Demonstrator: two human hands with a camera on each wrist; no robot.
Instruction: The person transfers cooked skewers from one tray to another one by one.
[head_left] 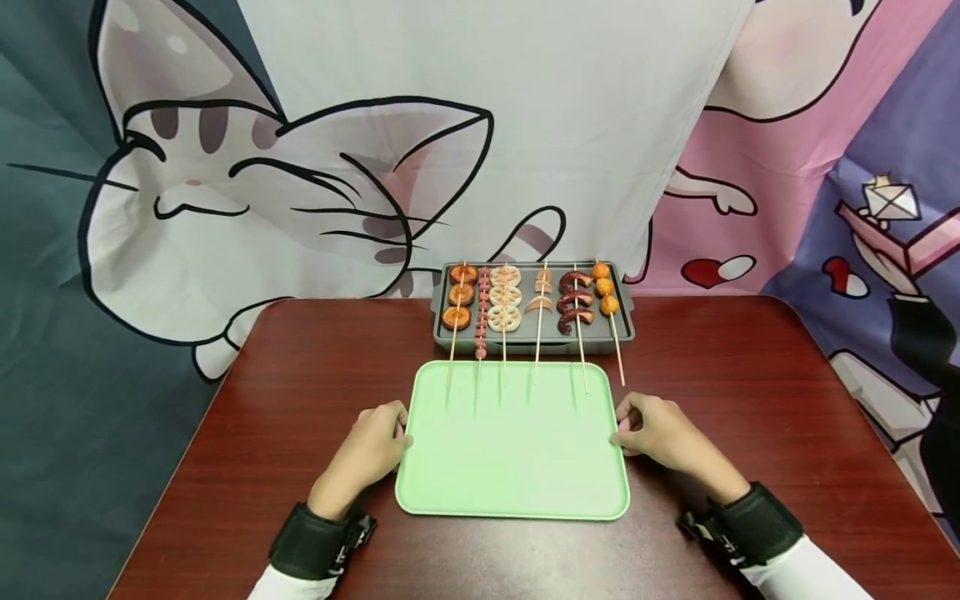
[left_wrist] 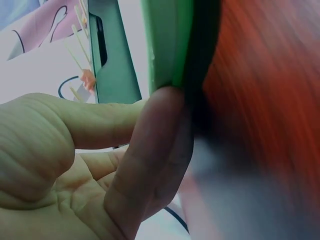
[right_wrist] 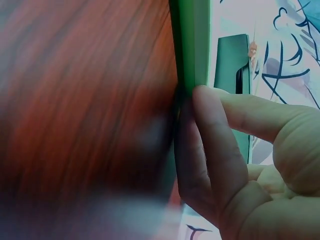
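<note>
We are pinching the green tray (head_left: 512,467) with both hands, left hand (head_left: 372,446) and right hand (head_left: 654,432) at opposite edges, steadying it near the desk's (head_left: 750,375) front edge below the skewers (head_left: 525,304).

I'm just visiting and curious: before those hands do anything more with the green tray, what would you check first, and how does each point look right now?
1. Left hand on the green tray: ok, its fingers touch the tray's left edge.
2. Right hand on the tray: ok, its fingers touch the right edge.
3. Firm hold under the rim: cannot tell; the wrist views show fingertips against the edge only.
4. Tray flat on the table: ok, as far as the head view shows.
5. Skewers out of the way: not ok, their stick ends reach from the grey pan over the tray's far edge.
6. Tray surface bare: ok apart from those stick ends.
</note>
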